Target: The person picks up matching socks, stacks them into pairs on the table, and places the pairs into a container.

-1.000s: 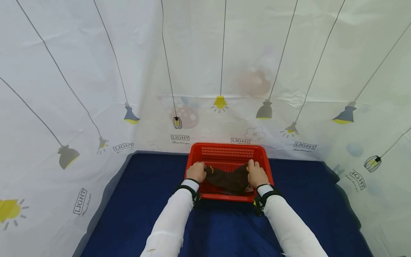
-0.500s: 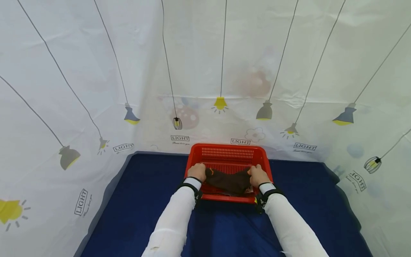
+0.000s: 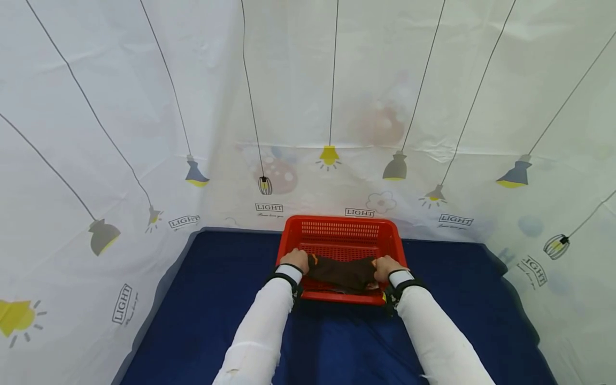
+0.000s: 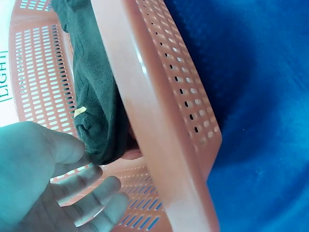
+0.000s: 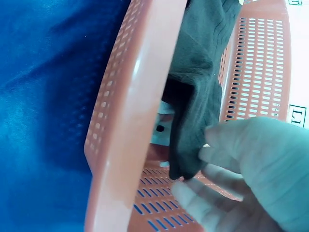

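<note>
Fingers point(image 4: 72, 150) of the left hand point(image 3: 294, 260) and the right hand point(image 3: 386, 266) pinched opposite ends of the dark brown knitted garment point(image 3: 343, 271), which had sunk lower (now sagging less) inside the red perforated plastic basket point(image 3: 341, 223) on the blue cloth point(image 3: 216, 310).

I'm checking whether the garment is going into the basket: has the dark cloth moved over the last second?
Yes. The dark cloth, held by the left hand and right hand, has sunk lower against the red basket, its sag flattening inside.
</note>
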The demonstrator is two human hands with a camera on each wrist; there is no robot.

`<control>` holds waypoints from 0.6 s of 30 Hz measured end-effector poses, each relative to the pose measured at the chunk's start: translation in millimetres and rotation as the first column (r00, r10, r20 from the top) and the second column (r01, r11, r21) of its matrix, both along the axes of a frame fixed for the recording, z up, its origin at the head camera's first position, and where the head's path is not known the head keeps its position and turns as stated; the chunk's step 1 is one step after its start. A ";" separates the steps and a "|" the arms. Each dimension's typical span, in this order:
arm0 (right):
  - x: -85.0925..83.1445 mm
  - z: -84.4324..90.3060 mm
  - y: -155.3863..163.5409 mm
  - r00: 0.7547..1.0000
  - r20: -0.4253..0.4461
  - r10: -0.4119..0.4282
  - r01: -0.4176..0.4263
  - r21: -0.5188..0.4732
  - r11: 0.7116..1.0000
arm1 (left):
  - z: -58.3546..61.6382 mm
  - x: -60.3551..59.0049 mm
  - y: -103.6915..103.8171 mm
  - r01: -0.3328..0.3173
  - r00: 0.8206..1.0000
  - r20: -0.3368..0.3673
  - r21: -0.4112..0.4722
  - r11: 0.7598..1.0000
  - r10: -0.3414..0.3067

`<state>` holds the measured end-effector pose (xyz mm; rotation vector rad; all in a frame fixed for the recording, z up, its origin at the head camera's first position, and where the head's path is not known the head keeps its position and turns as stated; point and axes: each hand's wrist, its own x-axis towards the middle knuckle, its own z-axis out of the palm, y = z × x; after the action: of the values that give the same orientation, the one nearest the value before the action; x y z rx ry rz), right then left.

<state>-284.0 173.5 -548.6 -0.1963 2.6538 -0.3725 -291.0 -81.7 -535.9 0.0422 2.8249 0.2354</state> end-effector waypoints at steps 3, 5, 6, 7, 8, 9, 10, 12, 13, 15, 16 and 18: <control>-30.4 -54.7 17.3 0.998 0.055 0.029 -0.031 0.039 0.999 | -0.1 -0.5 0.3 0.008 0.998 0.056 -0.005 1.000 -0.008; -55.0 -103.4 33.9 0.996 0.066 0.068 -0.071 0.053 0.996 | -1.5 -1.1 0.5 0.010 0.997 0.078 -0.005 1.000 -0.010; -64.4 -124.4 42.5 0.994 0.050 0.097 -0.099 0.049 0.994 | -3.3 -1.8 0.5 0.012 0.996 0.091 -0.008 1.000 -0.011; -69.9 -138.5 48.6 0.992 0.040 0.119 -0.121 0.046 0.992 | -4.2 -1.7 0.6 0.013 0.995 0.096 -0.010 1.000 -0.012; -73.0 -145.7 51.1 0.992 0.040 0.123 -0.125 0.046 0.991 | -4.8 -1.5 0.6 0.013 0.995 0.097 -0.010 1.000 -0.012; -71.9 -143.0 51.1 0.991 0.039 0.130 -0.131 0.040 0.991 | -5.1 -1.1 0.7 0.011 0.995 0.099 -0.010 1.000 -0.010; -66.9 -133.6 48.0 0.991 0.036 0.127 -0.128 0.035 0.991 | -4.9 -0.6 0.9 0.010 0.995 0.100 -0.010 1.000 -0.009; -47.7 -91.9 34.9 0.992 0.055 0.112 -0.113 0.008 0.994 | -3.2 0.6 1.1 0.007 0.995 0.098 -0.008 1.000 -0.007; -36.2 -67.1 26.4 0.993 0.068 0.099 -0.099 -0.004 0.995 | -1.6 1.5 1.3 0.006 0.995 0.098 -0.005 1.000 -0.006; -13.0 -18.8 12.5 0.992 0.053 0.115 -0.114 -0.032 0.993 | 2.6 3.7 1.9 0.008 0.995 0.095 0.004 1.000 -0.008; -3.5 0.1 6.6 0.991 0.039 0.129 -0.128 -0.039 0.991 | 5.0 5.0 2.3 0.010 0.996 0.091 0.007 1.000 -0.010; 9.7 26.3 -1.7 0.987 0.007 0.158 -0.158 -0.050 0.986 | 9.8 8.3 3.3 0.014 0.997 0.076 0.012 1.000 -0.014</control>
<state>-274.3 171.8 -522.3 -0.4164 2.5980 -0.3852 -282.8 -78.4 -526.1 0.0543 2.7469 0.2447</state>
